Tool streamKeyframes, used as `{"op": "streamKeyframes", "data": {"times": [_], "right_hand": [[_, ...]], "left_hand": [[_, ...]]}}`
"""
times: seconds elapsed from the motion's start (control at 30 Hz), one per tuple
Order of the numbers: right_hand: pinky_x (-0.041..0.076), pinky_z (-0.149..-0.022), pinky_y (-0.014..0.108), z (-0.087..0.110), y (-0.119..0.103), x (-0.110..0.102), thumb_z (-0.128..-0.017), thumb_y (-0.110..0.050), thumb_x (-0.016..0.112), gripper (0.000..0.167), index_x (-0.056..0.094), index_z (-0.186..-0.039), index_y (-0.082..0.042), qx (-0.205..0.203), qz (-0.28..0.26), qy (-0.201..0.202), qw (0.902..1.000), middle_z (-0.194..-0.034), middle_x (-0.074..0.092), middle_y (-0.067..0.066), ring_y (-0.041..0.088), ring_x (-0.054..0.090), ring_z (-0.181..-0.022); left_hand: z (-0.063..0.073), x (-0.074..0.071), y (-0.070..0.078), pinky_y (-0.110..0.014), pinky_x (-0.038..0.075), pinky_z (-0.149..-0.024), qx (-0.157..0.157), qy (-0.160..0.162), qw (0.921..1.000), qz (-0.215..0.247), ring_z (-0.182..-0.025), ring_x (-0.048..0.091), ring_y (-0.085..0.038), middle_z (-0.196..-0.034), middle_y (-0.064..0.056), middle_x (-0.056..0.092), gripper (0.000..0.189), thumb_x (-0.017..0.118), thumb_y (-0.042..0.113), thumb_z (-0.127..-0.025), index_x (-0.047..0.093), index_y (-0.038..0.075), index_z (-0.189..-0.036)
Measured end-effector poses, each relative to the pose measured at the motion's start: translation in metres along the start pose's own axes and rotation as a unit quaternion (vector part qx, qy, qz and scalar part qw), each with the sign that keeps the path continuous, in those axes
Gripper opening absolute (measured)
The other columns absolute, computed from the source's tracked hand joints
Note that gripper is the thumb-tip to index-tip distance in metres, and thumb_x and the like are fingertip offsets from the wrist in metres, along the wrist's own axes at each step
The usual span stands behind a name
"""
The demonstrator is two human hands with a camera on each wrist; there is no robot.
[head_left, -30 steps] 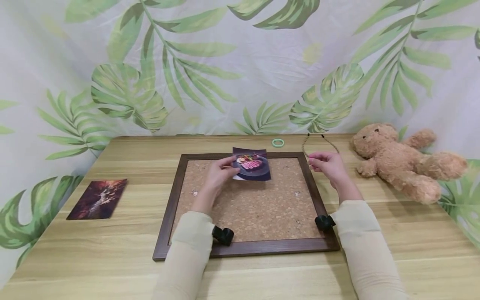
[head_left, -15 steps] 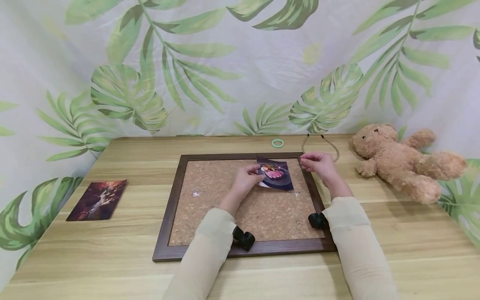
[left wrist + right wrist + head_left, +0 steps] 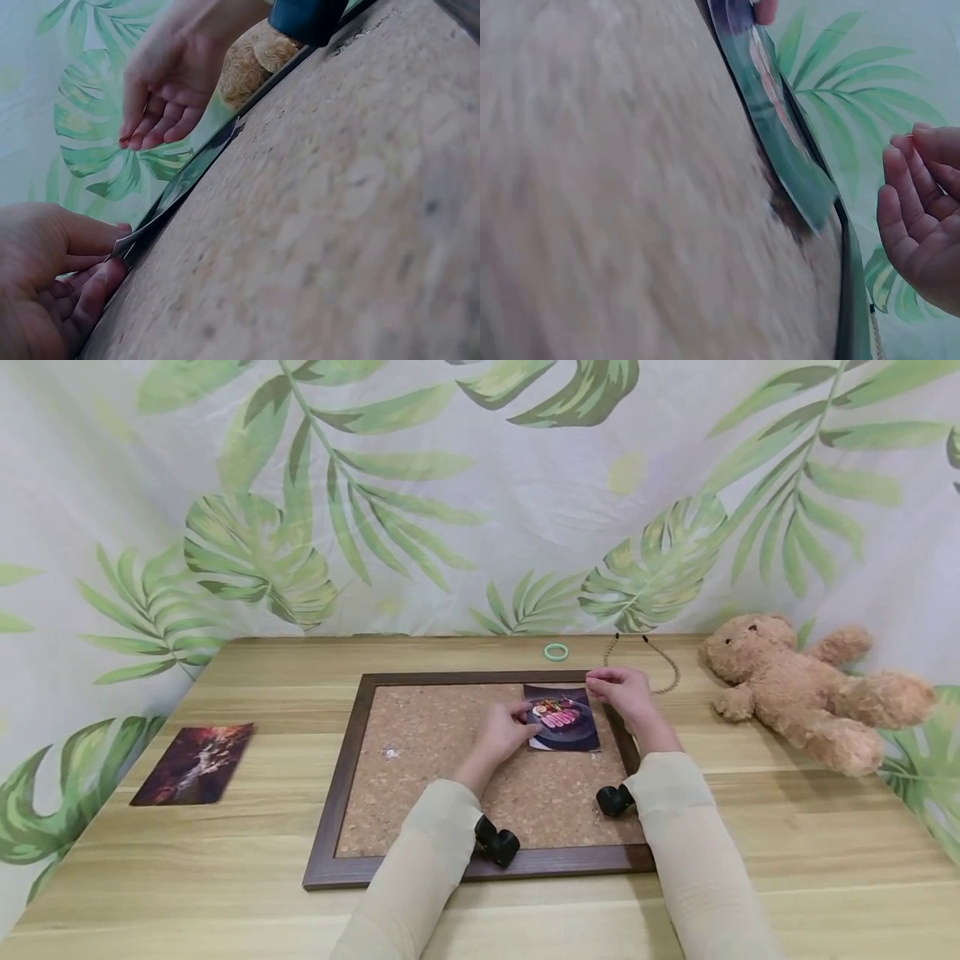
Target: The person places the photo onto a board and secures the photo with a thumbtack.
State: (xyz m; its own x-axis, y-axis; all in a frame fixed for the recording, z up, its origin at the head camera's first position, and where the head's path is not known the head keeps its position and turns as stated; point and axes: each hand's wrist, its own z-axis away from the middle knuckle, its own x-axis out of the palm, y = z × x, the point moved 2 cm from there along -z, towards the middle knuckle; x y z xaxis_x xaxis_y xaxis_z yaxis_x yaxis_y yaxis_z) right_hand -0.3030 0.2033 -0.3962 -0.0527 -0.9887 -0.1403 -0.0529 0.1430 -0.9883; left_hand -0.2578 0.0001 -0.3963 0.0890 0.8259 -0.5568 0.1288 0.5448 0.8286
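Observation:
My left hand (image 3: 501,731) pinches the left edge of a photo (image 3: 564,720) of sliced meat on a dark plate. The photo lies over the upper right of a cork board (image 3: 450,793) in a dark brown frame; in the left wrist view its held edge (image 3: 124,244) is lifted off the cork. My right hand (image 3: 621,693) is raised near the photo's upper right corner. Between its thumb and forefinger is a tiny reddish pin (image 3: 909,136), mostly hidden by the fingertips. The right hand (image 3: 930,217) appears apart from the photo in the right wrist view.
A second photo (image 3: 197,764), dark red, lies on the table left of the board. Behind the board are a green ring (image 3: 556,652) and a thin beaded band (image 3: 666,662). A teddy bear (image 3: 795,689) lies at the right. A leaf-print cloth (image 3: 420,510) hangs behind the table.
The left hand has carried the photo rightward and lowered it onto the board's upper right. The right hand has moved left, from beside the frame to the photo's corner.

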Motion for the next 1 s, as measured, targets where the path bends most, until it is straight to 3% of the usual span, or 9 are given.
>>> {"op": "streamKeyframes", "data": {"times": [0.13,0.33,0.6,0.83,1.0], "right_hand": [[0.046,-0.063,0.020,-0.006,0.005,0.013,-0.080,-0.009,0.061,0.022,0.060,-0.096,0.006,0.007,0.007,0.014,0.9999,-0.077,0.060,0.000,0.008,0.057,-0.067],[0.044,-0.075,0.033,0.008,-0.016,0.029,-0.083,-0.004,0.056,0.027,0.054,-0.103,0.014,0.042,0.012,0.004,0.9990,-0.081,0.057,0.004,0.015,0.056,-0.072],[0.046,-0.073,0.030,0.007,-0.015,0.034,-0.082,-0.001,0.056,0.027,0.054,-0.102,0.016,0.041,0.007,0.027,0.9988,-0.079,0.056,0.004,0.014,0.057,-0.069],[0.046,-0.073,0.031,0.004,-0.013,0.035,-0.082,0.001,0.055,0.024,0.055,-0.101,0.016,0.042,0.020,0.019,0.9987,-0.083,0.056,0.010,0.015,0.057,-0.069],[0.046,-0.071,0.028,0.003,-0.007,0.033,-0.082,0.001,0.056,0.025,0.055,-0.101,0.015,0.042,0.010,0.027,0.9987,-0.083,0.057,0.011,0.013,0.057,-0.068]], "left_hand": [[0.000,0.001,0.000,-0.024,0.037,-0.057,-0.003,-0.001,0.9996,-0.027,-0.067,0.048,-0.013,-0.078,-0.001,0.057,0.040,0.070,0.017,-0.072,0.061,0.004,-0.108],[0.001,0.001,0.003,-0.025,0.038,-0.060,0.000,-0.004,0.9990,-0.044,-0.068,0.049,-0.012,-0.078,0.000,0.058,0.041,0.070,0.018,-0.072,0.061,0.006,-0.109],[0.001,0.001,0.003,-0.025,0.038,-0.059,0.002,-0.005,0.9983,-0.058,-0.068,0.049,-0.012,-0.080,0.001,0.058,0.042,0.070,0.021,-0.072,0.061,0.008,-0.110],[0.001,0.001,0.002,-0.024,0.037,-0.058,0.029,-0.002,0.9973,-0.067,-0.067,0.049,-0.011,-0.078,0.002,0.058,0.041,0.071,0.023,-0.071,0.062,0.008,-0.108],[0.001,0.002,0.001,-0.025,0.038,-0.059,0.028,-0.004,0.9966,-0.078,-0.068,0.049,-0.012,-0.078,0.003,0.057,0.042,0.070,0.024,-0.071,0.062,0.008,-0.109]]}}
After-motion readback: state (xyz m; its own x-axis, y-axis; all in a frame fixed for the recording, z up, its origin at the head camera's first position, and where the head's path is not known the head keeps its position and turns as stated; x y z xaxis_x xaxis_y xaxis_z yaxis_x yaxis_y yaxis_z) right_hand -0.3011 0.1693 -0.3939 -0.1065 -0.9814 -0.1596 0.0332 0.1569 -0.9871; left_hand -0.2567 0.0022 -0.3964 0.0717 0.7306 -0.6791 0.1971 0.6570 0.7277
